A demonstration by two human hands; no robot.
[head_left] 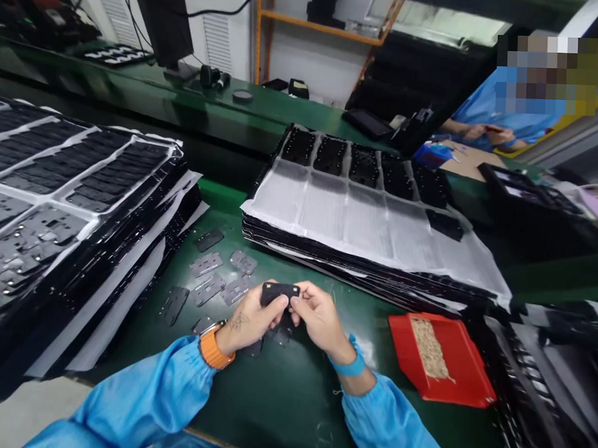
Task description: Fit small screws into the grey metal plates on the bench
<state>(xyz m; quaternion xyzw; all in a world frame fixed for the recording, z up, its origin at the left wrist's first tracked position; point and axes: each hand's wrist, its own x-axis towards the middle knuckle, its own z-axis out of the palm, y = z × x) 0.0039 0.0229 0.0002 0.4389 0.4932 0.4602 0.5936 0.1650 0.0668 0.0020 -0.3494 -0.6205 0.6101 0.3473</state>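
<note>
Between my two hands, above the green table [292, 407], is a small flat black part [279, 292]. My left hand [252, 317] grips its left side, thumb across the front. At its right end, the thumb and fingers of my right hand [318, 316] pinch the corner. Several thin grey plates [210, 289] lie loose on the table to the left of my hands, some partly hidden behind my left wrist. A red tray [458, 357] holding a strip of small tan pieces [429, 349] sits to the right.
Tall stacked trays [126, 257] of grey parts stand at the left. Another tray stack [377, 220], with black parts in its back row, lies ahead. More stacked trays [543, 376] are at the right edge. Across the bench, a person [509, 114] in blue holds something small.
</note>
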